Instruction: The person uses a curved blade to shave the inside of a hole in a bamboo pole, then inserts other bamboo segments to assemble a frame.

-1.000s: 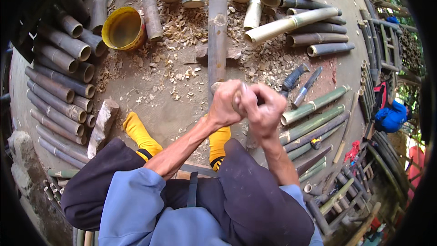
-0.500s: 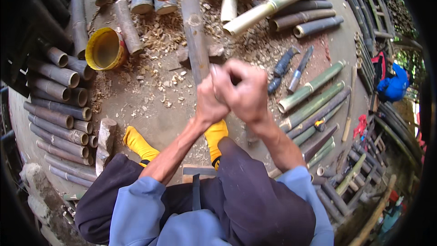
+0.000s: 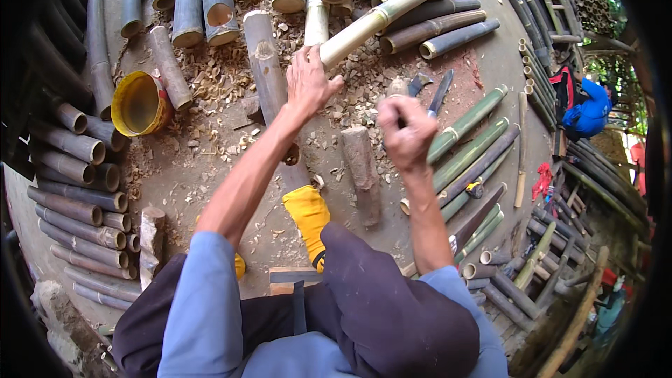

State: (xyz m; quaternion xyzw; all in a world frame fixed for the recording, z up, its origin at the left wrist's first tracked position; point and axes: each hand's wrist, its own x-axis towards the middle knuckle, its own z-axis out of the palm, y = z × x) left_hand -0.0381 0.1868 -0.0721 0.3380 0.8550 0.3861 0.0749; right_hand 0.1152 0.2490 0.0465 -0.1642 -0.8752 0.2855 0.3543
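Observation:
My left hand [image 3: 308,87] reaches forward with its fingers stretched and thumb apart. Its fingertips are at the near end of a pale, scraped bamboo tube [image 3: 385,17]; whether they touch it, I cannot tell. My right hand [image 3: 407,129] is curled into a fist at the right, above the ground. A rounded tan end [image 3: 397,87] shows just beyond the fist; what the fingers hold is hidden. Below my left forearm lies a long brownish bamboo tube [image 3: 264,56], with my yellow-socked foot [image 3: 308,213] at its near end. Between my arms is a short wooden block [image 3: 360,171].
Beyond the right fist lie a knife blade [image 3: 442,91] and a dark tool [image 3: 418,84], partly hidden. Bamboo tubes [image 3: 87,206] are stacked at left, others at the back. Green bamboo poles [image 3: 465,126] lie at right. A yellow bucket [image 3: 140,105] stands among wood shavings [image 3: 210,77].
My hands were together in front of me and have parted. The left has moved forward to the pale tube, the right outward to the right. The view has shifted slightly.

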